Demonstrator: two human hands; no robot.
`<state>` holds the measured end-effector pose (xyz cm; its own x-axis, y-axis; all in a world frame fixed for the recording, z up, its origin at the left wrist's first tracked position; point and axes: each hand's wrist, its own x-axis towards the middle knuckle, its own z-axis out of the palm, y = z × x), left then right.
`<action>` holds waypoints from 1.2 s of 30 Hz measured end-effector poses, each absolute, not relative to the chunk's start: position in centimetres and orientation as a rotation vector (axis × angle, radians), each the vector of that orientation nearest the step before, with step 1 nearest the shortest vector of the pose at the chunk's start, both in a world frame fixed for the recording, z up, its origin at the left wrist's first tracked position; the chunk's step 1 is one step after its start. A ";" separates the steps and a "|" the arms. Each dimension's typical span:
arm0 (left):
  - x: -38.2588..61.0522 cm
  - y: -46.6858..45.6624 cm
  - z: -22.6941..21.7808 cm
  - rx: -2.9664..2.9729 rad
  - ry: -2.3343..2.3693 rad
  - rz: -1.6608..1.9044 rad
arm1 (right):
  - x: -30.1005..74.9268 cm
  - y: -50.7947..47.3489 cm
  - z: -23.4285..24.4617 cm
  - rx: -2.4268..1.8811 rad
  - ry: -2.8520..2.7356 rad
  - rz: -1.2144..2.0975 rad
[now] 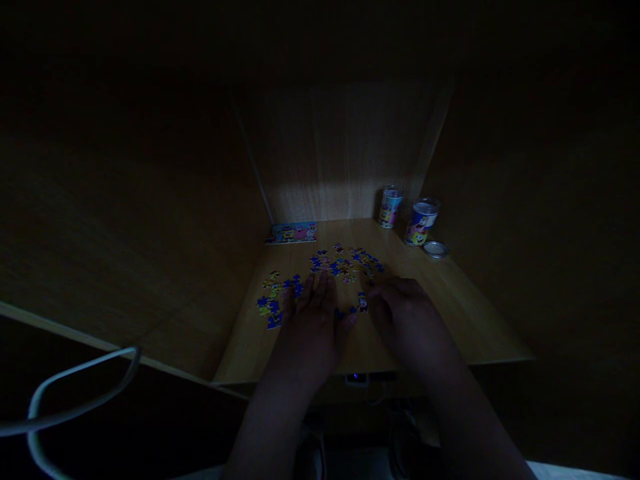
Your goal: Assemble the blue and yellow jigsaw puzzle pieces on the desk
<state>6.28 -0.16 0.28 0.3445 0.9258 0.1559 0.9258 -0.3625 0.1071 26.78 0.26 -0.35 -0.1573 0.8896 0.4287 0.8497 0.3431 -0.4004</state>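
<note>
Left hand (311, 313) lay flat on the counter (465, 313), fingers spread, grip released, just beside loose puzzle pieces (345, 263). Right hand (400, 310) curled knuckles-up near a small piece (362, 303); grip impossible to tell in the dimness. Fingertips lost in shadow. Two tins (423, 222) stood far right.

Loose puzzle pieces (345, 263) crowd the middle of the desk (450, 313), another cluster (273, 300) on the left. Bare wood lies open along the right side and the near edge. Two cans (407, 217) and a lid (435, 249) block the back right corner; wooden walls (345, 153) close in.
</note>
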 end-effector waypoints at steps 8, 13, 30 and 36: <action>6.3 0.3 0.0 -2.445 -1.878 -0.382 | 26.8 0.2 -0.2 -1.498 -2.007 0.087; 6.3 0.5 -0.1 -2.575 -1.742 -0.416 | 26.6 0.1 -0.1 -1.508 -2.014 0.079; 6.6 1.0 -0.2 -2.534 -1.800 -0.456 | 26.9 0.2 -0.3 -1.523 -2.033 0.078; 6.7 1.0 0.0 -2.514 -1.800 -0.547 | 27.0 0.2 -0.3 -1.518 -2.025 0.071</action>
<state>6.75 0.99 -0.03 0.2821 0.9176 0.2801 0.9183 -0.3427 0.1980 26.98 0.17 -0.34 -0.1657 0.8889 0.4271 0.8567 0.3443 -0.3840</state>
